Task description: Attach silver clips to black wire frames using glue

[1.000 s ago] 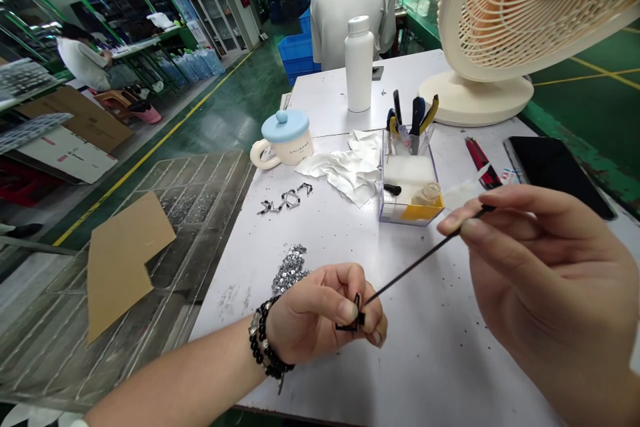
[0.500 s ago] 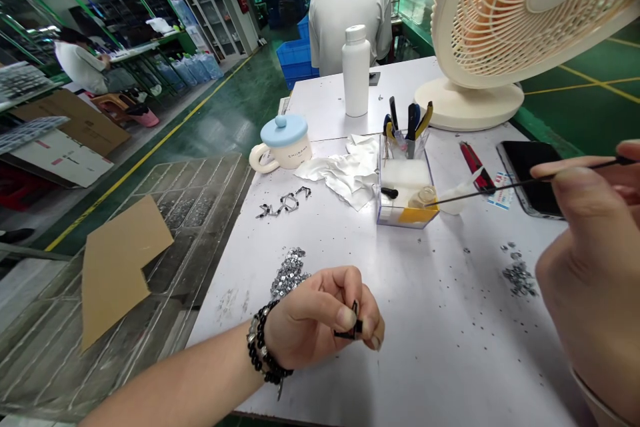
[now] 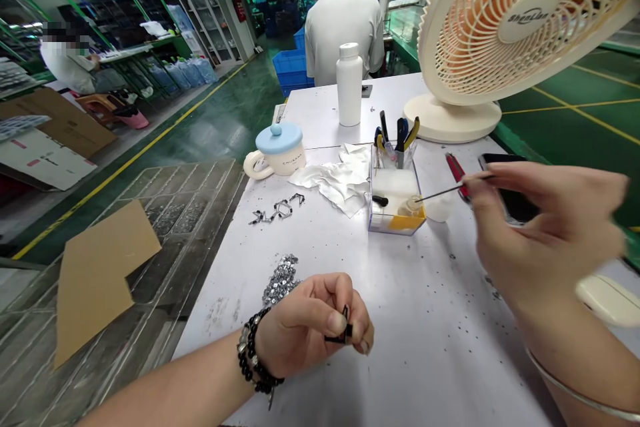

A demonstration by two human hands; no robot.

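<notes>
My left hand (image 3: 315, 320) pinches a small black angular part (image 3: 341, 332) between thumb and fingers, low over the white table. What the part is exactly, I cannot make out. My right hand (image 3: 530, 227) is closed around a thin dark rod (image 3: 443, 193). The rod's far tip reaches the mouth of a small glass bottle (image 3: 413, 205), which stands in a clear plastic box (image 3: 395, 227). That box also holds a white block (image 3: 395, 182) and several pliers (image 3: 400, 133). Beside my left wrist lies a heap of small shiny metal pieces (image 3: 281, 280).
Around the box are a crumpled tissue (image 3: 345, 177), a lidded mug (image 3: 283, 150), a white bottle (image 3: 349, 87), a fan (image 3: 453, 119), a red knife (image 3: 456, 173) and a phone (image 3: 513, 203). Small linked parts (image 3: 280, 209) lie left. Cardboard (image 3: 100, 273) rests on trays beside the table.
My right hand has moved left toward the box, still gripping the rod, whose tip stays at the bottle. The view has shifted slightly. My left hand keeps its pinch on the black part.
</notes>
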